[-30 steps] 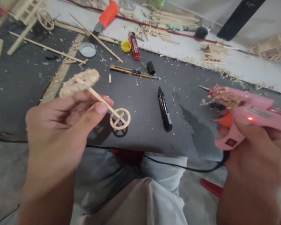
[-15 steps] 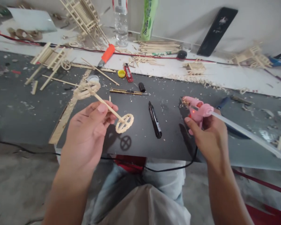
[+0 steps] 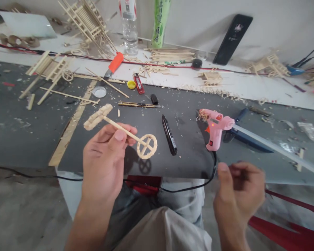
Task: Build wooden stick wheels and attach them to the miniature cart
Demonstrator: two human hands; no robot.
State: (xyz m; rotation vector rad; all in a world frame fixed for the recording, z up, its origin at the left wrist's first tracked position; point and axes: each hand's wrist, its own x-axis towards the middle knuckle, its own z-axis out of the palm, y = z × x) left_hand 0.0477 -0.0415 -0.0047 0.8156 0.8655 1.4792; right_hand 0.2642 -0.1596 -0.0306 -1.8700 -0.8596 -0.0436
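My left hand (image 3: 104,157) pinches the thin stick of a wooden wheel-and-axle piece (image 3: 147,146). A round spoked wheel is at its right end, and a thicker wheel, seen nearly edge-on, is at its upper left end. A pink glue gun (image 3: 215,127) with a long clear glue stick lies on the dark tabletop at the right. Just below it, near the table edge, is my right hand (image 3: 238,191), fingers loosely curled and apart from the thumb, holding nothing visible. Between the hands lies a black marker (image 3: 169,135).
A craft knife (image 3: 140,104), a red lighter (image 3: 138,83), a yellow cap (image 3: 131,84) and an orange-handled scraper (image 3: 116,62) lie beyond. Small stick-built models (image 3: 51,69) and a water bottle (image 3: 129,28) stand behind. A black cable (image 3: 184,190) hangs along the front edge.
My right hand has let go of the glue gun and moved down towards me. My left hand has shifted slightly right and down, and the wheel piece has turned.
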